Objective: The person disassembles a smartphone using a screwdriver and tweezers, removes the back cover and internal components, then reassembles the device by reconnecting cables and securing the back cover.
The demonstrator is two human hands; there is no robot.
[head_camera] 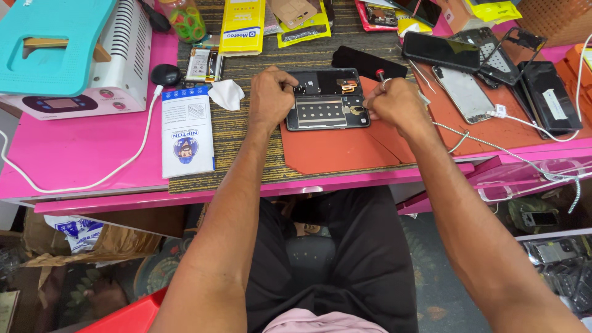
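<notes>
The opened phone (327, 98) lies back-up and uncovered on a rust-red mat (345, 148) in the middle of the pink worktop (80, 154), its dark inner frame and gold-coloured contacts showing. The left hand (269, 95) rests on the phone's left edge, its grip closed, fingers curled against the upper left corner to pin the body down. The right hand (394, 105) sits at the phone's right edge with its grip pinched together around a small red-handled screwdriver (380, 74); the tip seems to meet the frame near the right side, though the knuckles hide the exact spot.

To do this well, the tool should stand upright over the screw and be pressed straight down, turning slowly from the fingertips so the head does not strip. The left hand should press flat on the frame, clear of the thin ribbon parts near the top. Loose screws are best parked on the mat, away from the white cloth (226, 94) and the white packet (187, 131) at the left, and kept apart from the other dismantled phones (468, 92) on the right
</notes>
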